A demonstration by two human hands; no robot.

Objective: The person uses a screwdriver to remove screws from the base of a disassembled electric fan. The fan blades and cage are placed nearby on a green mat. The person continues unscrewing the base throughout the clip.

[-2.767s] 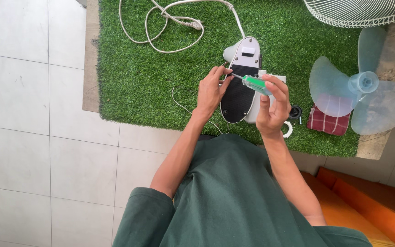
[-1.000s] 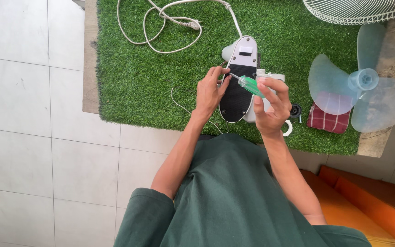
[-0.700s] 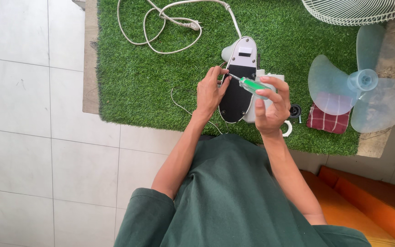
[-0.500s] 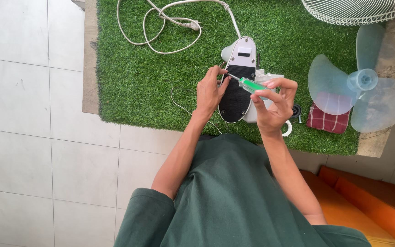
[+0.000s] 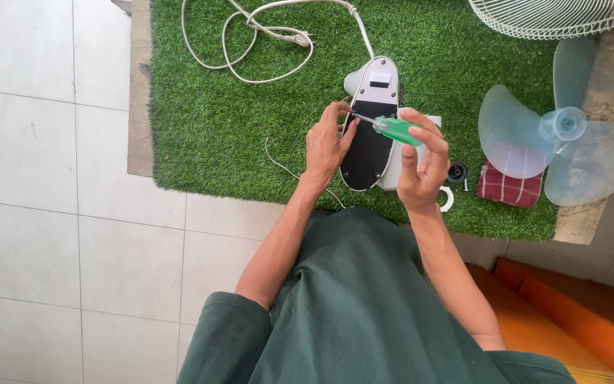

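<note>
Head view showed the left hand (image 5: pixel 327 146) gripping the edge of a white-and-black plastic fan base (image 5: pixel 369 128) to steady it on the green artificial-grass mat (image 5: pixel 214 128), while the right hand (image 5: pixel 421 160) closed around a green-handled screwdriver (image 5: pixel 392 129), tip angled toward the base's left rim.

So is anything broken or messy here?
The fan is in pieces: its blade lies loose on the artificial grass, the wire guard sits apart, and the cord sprawls in loops. The right hand holds a green screwdriver at the fan base.
</note>
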